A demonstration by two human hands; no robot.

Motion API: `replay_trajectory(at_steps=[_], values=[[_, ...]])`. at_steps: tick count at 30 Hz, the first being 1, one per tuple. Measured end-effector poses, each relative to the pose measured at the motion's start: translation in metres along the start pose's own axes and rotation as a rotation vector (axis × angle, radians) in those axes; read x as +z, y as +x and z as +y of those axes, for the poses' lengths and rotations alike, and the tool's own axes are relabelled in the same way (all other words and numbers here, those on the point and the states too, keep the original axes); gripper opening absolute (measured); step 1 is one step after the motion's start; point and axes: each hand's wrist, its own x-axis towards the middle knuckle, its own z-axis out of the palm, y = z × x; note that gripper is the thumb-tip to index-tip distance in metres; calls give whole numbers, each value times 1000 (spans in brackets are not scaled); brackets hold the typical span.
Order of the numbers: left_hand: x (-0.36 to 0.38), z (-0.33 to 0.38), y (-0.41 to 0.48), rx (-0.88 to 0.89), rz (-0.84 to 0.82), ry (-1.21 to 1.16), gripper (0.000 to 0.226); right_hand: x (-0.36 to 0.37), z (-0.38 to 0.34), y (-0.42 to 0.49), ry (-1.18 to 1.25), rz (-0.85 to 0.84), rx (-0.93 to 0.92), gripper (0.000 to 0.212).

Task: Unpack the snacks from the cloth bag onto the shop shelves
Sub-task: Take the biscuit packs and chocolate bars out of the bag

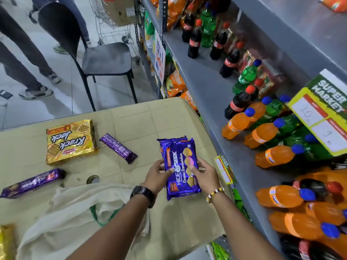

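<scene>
Snacks lie out on a tan table [142, 117], and one blue biscuit pack [180, 166] is held up in both hands. The left hand [158, 176] grips the pack's left edge, with the thumb on its front. The right hand [203, 175] grips the right edge, fingers curled onto the front. A second blue pack seems to sit right behind the first one, but how many there are is hard to tell. A black watch [143, 194] is on the left wrist and a bead bracelet [216, 193] is on the right wrist.

Near the left arm, the white cloth bag [75, 218] lies crumpled on the table, with a green strap [97, 216] showing. Just past the bag is a small round lid [93, 179]. Farther left, a long purple biscuit roll [32, 182] lies flat. Another purple roll [118, 148] lies farther away, beside a yellow cracker box [70, 141]. A bit of a gold packet [6, 241] shows at the near left corner.

On the right, a grey shelf [208, 87] holds orange soda bottles [274, 155], green bottles [247, 76] and dark cola bottles [195, 42]. A green and yellow price sign [323, 113] hangs above them. Far away stands a black chair [105, 57], and people's legs [24, 59] show at the far left.
</scene>
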Motion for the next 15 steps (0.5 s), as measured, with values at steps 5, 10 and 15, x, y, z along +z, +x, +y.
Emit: replay_trajectory(at_steps=[5,10,15], values=[[-5,16,37,-19,25,32,39,14,-13,40,-78,-17,-40,21],[-7,11,68,-76,28,69,46,22,-15,63,-215,-26,-59,28],[-9,7,82,-143,34,75,50,25,-9,75,-300,-24,-53,28]])
